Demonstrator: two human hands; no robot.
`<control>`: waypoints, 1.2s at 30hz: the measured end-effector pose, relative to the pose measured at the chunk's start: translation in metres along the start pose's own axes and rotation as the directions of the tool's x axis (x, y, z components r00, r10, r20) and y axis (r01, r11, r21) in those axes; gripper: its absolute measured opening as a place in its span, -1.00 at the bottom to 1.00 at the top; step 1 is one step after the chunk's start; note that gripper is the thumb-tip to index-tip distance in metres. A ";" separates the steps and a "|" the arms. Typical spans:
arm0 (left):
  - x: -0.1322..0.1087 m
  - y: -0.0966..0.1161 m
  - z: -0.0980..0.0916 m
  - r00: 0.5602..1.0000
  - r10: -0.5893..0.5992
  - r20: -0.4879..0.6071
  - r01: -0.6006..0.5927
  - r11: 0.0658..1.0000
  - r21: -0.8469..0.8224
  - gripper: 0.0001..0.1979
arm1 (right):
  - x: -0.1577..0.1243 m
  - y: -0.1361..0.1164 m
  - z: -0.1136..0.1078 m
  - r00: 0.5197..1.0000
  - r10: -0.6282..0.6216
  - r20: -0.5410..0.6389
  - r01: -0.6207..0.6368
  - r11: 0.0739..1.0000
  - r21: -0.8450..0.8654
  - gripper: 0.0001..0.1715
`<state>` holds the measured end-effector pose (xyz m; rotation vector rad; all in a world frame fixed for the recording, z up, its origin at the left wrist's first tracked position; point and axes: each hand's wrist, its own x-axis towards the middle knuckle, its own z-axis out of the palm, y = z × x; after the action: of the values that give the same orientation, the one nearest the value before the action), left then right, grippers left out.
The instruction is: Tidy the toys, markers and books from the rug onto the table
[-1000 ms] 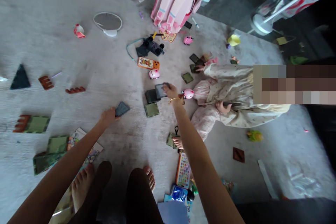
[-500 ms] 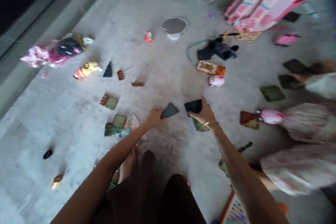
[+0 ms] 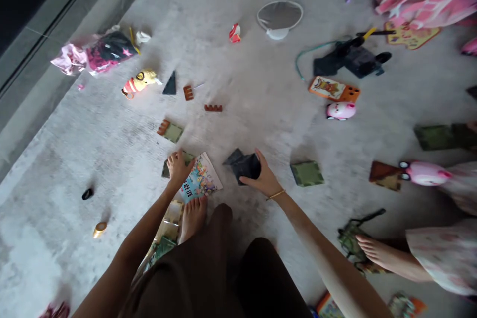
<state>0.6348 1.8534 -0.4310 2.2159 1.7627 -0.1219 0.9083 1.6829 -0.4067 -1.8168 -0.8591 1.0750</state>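
My right hand [image 3: 265, 179], with a gold bracelet at the wrist, grips a dark, box-like toy piece [image 3: 249, 168] low over the floor. A dark triangular piece [image 3: 234, 156] lies against its left side. Further left, my left hand [image 3: 179, 170] reaches down onto green square tiles [image 3: 187, 157], thumb and fingers around one; the hand covers much of them. A colourful booklet [image 3: 203, 174] is beside that hand, partly under my bare foot. To the right of my right hand, another green square tile [image 3: 307, 173] rests on the floor.
Brown notched pieces [image 3: 213, 108], a dark triangle [image 3: 170, 83] and a yellow toy [image 3: 139, 82] lie ahead. Further off are a round mirror [image 3: 280, 16], an orange case [image 3: 333, 90] and a pink toy car [image 3: 341, 111]. Another person's bare foot [image 3: 387, 256] is at right.
My left hand has let go of the dark triangle and moved left to the green tiles. My right hand has carried the dark piece left, uncovering the green tile. The view has shifted.
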 end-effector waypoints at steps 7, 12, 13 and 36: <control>-0.007 0.050 -0.022 0.966 0.175 0.189 0.027 0.660 -0.750 -0.34 | -0.035 -0.004 0.034 0.927 0.353 0.126 -0.331 0.615 0.716 -0.08; -0.040 0.098 -0.041 0.761 0.459 0.458 0.439 0.156 -0.885 -0.24 | -0.054 -0.002 0.011 0.906 0.287 -0.311 -0.139 0.896 0.421 0.25; -0.048 0.107 -0.042 0.717 0.510 0.475 0.478 0.136 -0.868 -0.23 | -0.057 -0.002 0.004 0.901 0.328 -0.284 -0.178 0.877 0.447 0.20; 0.021 0.092 -0.026 0.980 0.196 0.028 -0.138 0.779 -0.611 -0.54 | -0.089 0.007 0.017 0.899 0.420 -0.123 -0.173 0.599 0.782 0.07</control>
<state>0.7250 1.8630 -0.3947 1.8313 1.2944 0.3387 0.8583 1.6097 -0.3881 -1.3335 0.1359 1.0965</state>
